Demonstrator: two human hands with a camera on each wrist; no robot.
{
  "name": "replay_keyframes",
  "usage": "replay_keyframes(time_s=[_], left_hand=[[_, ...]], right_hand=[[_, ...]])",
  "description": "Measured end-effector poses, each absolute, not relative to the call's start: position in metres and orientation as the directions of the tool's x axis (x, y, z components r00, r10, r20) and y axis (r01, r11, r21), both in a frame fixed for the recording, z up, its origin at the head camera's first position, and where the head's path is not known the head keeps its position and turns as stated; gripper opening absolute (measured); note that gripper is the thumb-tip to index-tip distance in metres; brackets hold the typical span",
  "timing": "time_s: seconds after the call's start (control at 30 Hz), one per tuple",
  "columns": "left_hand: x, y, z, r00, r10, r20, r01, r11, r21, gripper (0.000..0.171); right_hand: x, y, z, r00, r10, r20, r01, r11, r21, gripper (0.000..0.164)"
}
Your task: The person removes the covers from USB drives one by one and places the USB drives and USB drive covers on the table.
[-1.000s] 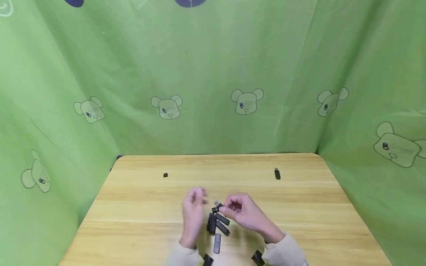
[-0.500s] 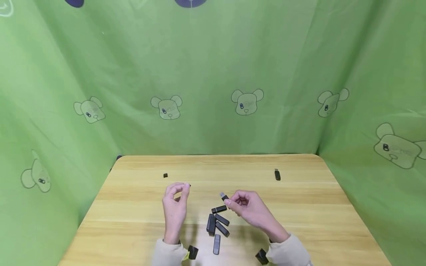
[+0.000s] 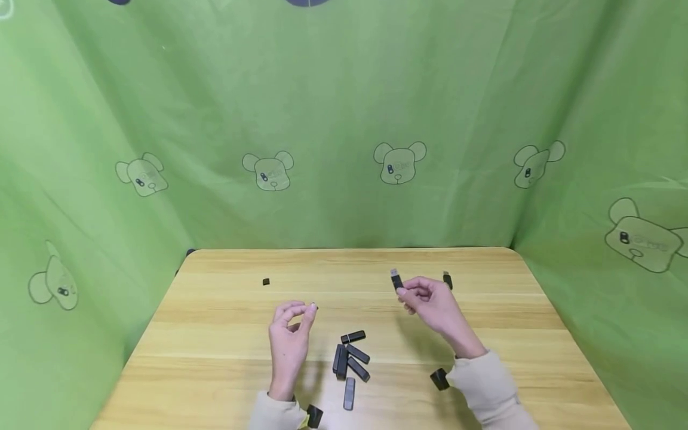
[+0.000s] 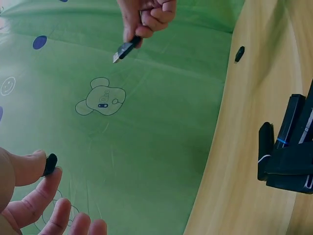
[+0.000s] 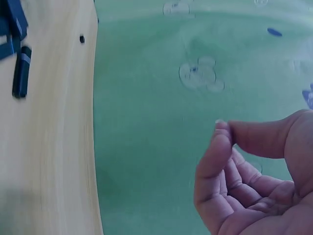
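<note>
My left hand (image 3: pixel 290 343) pinches a small black USB stick cap (image 4: pixel 50 164) between thumb and fingertip, raised over the table left of the pile. In my right hand (image 3: pixel 434 306), thumb and fingers pinch a black USB stick (image 3: pixel 396 280) with its bare metal plug pointing up and away. The right wrist view shows that hand's curled fingers, which hide the stick. Just beyond the right hand lies another uncapped USB stick (image 3: pixel 448 278), partly covered by it in the head view. A second black cap (image 3: pixel 266 281) lies at the far left of the table.
Several capped black USB sticks (image 3: pixel 341 362) lie clustered at the front middle of the wooden table (image 3: pixel 215 334). A dark grey stick (image 3: pixel 349 394) lies in front of them, and a banded black one (image 3: pixel 353 337) behind. Green curtains (image 3: pixel 333 209) enclose the back and sides.
The cap has come off the USB stick as my hands parted. My left hand went left with the cap; my right hand moved right and away from me with the stick.
</note>
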State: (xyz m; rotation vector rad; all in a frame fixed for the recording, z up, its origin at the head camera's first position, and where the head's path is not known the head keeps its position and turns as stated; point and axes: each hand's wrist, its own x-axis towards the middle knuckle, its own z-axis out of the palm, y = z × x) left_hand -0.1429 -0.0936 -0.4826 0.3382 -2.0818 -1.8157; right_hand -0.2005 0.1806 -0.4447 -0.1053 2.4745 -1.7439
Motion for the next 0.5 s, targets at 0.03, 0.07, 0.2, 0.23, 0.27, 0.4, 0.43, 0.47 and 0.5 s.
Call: replay_keyframes(time_s=[0.03,0.07,0.2,0.23,0.27,0.4,0.43,0.47,0.5], left_hand=[[-0.143,-0.093,-0.483,-0.909,-0.401,0.111,0.053,0.151,0.987,0.019],[-0.143,-0.093,-0.483,-0.910,-0.398,0.113,0.054,0.156,0.986,0.020],[-0.142,-0.091,-0.484,-0.914,-0.387,0.118,0.054,0.172,0.984,0.021],[-0.141,-0.090,-0.485,-0.915,-0.385,0.118,0.054,0.175,0.983,0.021],[-0.141,-0.090,-0.485,-0.916,-0.382,0.118,0.052,0.180,0.982,0.021],[-0.140,-0.088,-0.488,-0.918,-0.378,0.118,0.046,0.193,0.980,0.019],[-0.140,-0.088,-0.488,-0.919,-0.377,0.119,0.047,0.195,0.980,0.018],[-0.140,-0.088,-0.488,-0.919,-0.376,0.119,0.046,0.197,0.979,0.017],[-0.140,-0.088,-0.489,-0.919,-0.376,0.118,0.044,0.200,0.979,0.016]], right_hand=[[-0.204,0.184,-0.445,-0.992,-0.110,-0.053,0.014,0.328,-0.944,0.028],[-0.207,0.188,-0.445,-0.993,-0.099,-0.056,0.022,0.319,-0.948,0.028],[-0.220,0.203,-0.450,-0.995,-0.057,-0.079,0.060,0.275,-0.959,0.031],[-0.224,0.206,-0.452,-0.996,-0.046,-0.083,0.068,0.269,-0.961,0.032],[-0.227,0.209,-0.454,-0.996,-0.036,-0.087,0.075,0.265,-0.961,0.032],[-0.242,0.221,-0.463,-0.994,0.003,-0.106,0.103,0.266,-0.958,0.035],[-0.245,0.223,-0.465,-0.993,0.016,-0.115,0.115,0.267,-0.957,0.036],[-0.249,0.226,-0.468,-0.992,0.030,-0.123,0.127,0.267,-0.955,0.037],[-0.252,0.228,-0.470,-0.990,0.044,-0.132,0.139,0.271,-0.953,0.038]])
